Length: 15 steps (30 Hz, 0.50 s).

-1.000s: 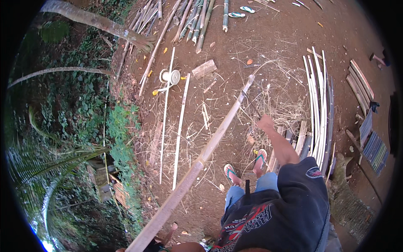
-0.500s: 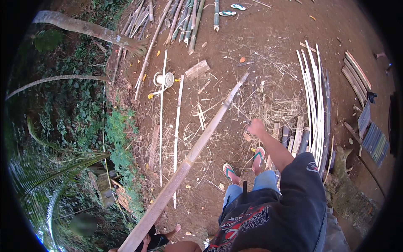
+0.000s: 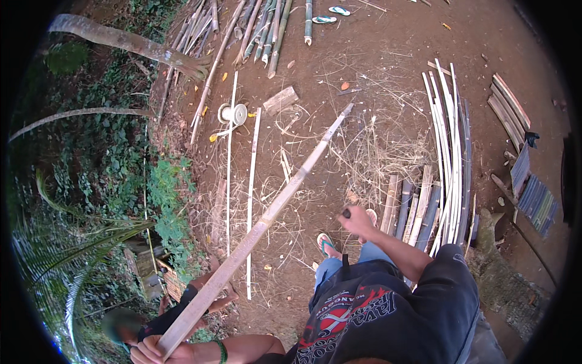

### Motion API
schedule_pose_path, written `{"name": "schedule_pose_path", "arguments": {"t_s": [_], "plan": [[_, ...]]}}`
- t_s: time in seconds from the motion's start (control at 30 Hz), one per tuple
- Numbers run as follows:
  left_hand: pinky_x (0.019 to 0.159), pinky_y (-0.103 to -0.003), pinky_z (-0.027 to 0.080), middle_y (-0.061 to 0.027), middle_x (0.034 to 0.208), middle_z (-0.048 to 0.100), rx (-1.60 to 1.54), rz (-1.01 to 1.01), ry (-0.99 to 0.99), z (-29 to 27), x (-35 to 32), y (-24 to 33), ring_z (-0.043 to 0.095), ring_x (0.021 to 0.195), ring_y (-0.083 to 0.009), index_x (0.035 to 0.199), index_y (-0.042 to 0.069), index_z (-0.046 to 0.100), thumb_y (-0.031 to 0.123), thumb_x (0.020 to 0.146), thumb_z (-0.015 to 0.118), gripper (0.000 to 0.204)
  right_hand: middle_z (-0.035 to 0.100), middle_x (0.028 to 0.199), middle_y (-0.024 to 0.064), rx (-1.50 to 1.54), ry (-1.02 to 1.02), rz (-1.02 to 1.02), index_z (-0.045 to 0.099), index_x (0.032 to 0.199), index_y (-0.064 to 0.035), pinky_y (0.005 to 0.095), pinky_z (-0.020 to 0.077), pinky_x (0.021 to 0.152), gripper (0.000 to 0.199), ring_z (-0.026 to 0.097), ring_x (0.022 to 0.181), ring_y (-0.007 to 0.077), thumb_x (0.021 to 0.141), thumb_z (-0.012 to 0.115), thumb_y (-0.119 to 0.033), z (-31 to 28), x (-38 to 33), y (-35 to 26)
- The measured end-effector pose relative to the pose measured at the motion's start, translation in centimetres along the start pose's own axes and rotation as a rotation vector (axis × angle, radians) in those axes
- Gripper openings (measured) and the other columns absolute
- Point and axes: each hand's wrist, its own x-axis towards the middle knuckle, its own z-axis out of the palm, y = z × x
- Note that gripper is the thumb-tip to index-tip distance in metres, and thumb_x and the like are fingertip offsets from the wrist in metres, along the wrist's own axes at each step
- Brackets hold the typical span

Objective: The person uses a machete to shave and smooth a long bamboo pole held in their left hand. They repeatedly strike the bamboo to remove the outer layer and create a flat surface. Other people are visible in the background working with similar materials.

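Note:
A long split bamboo pole point(image 3: 260, 225) slants from the lower left up to the middle of the view. My left hand point(image 3: 147, 350) is closed round its near end, a green band on that wrist. The far end tapers to a thin tip above the littered ground. My right hand point(image 3: 359, 222), near my body and to the right of the pole, grips the dark handle point(image 3: 346, 213) of what looks like a knife. Its blade cannot be made out now. The right hand is apart from the pole.
Pale bamboo strips point(image 3: 448, 151) lie at the right beside short split pieces point(image 3: 421, 209). Ahead are bamboo poles point(image 3: 267, 33), a roll of pale strip point(image 3: 236, 114) and a wooden block point(image 3: 280, 101). Another person point(image 3: 160, 321) is close at the lower left. Shavings point(image 3: 388, 145) litter the ground.
My right hand has drawn back toward my body, down and slightly left. My left hand has come into view on the pole's near end. More of the other person shows at the lower left.

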Motion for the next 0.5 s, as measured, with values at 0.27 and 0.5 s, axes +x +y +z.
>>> {"name": "schedule_pose_path", "arguments": {"t_s": [0.27,0.5], "plan": [[0.043,-0.025,0.026,0.001,0.059,0.033,0.192,0.065,-0.004,0.1,-1.3,-0.3,0.029,0.044,-0.0092,0.076,0.01,0.04,0.056,0.098,0.043,0.051,0.068,0.072,0.0182,-0.092,-0.069,-0.48,0.072,0.084,-0.0048,0.0468,0.0531,0.065,0.027,0.067,0.07,0.0363,0.075,0.07,-0.03,-1.0,0.4,-5.3],[0.041,-0.026,0.029,0.0008,0.059,0.034,0.179,0.093,-0.005,1.9,-2.3,0.2,0.029,0.041,-0.0107,0.077,0.008,0.045,0.065,0.098,0.033,0.062,0.067,0.078,0.0273,-0.131,0.144,0.139,0.071,0.085,0.0023,0.0471,0.0549,0.074,0.029,0.068,0.077,0.0411,0.077,0.066,-0.025,-2.3,13.3,6.7]]}}
